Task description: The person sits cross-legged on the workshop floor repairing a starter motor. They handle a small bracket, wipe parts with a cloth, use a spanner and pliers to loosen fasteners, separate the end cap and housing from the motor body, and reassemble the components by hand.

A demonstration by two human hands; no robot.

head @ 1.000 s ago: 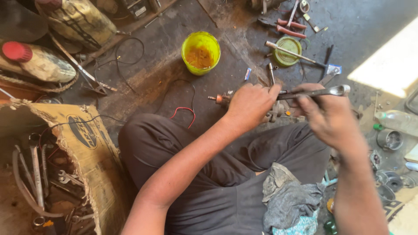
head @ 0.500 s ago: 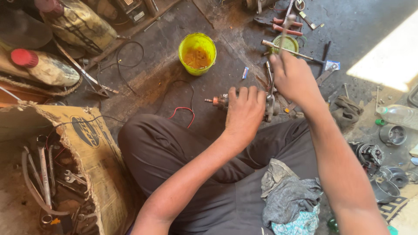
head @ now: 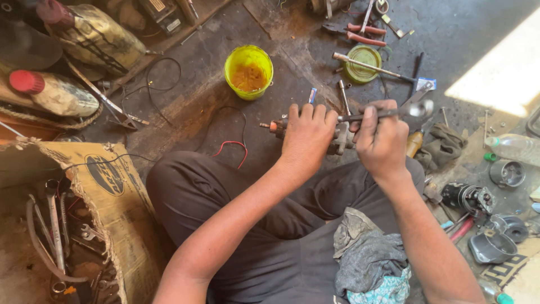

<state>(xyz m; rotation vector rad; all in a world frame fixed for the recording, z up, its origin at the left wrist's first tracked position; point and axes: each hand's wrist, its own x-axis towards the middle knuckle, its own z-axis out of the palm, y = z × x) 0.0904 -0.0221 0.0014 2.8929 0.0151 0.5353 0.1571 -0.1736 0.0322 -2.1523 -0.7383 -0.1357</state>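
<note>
Two hands on work. Right hand (head: 382, 141), half second ago reaching empty toward floor tools, now back, grip pinching long metal wrench (head: 388, 114) levelled over motor armature (head: 337, 135). Left hand (head: 306, 138) grip clamped over armature, above lap. Yellow grease tub (head: 248, 70), green tin (head: 363, 56) beyond on floor (head: 472, 39).

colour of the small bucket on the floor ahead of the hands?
Yellow bucket, orange-brown residue inside; clearest in the head view.

dark grimy floor (head: 478, 34), sunlit patch (head: 500, 73) at right.
</note>
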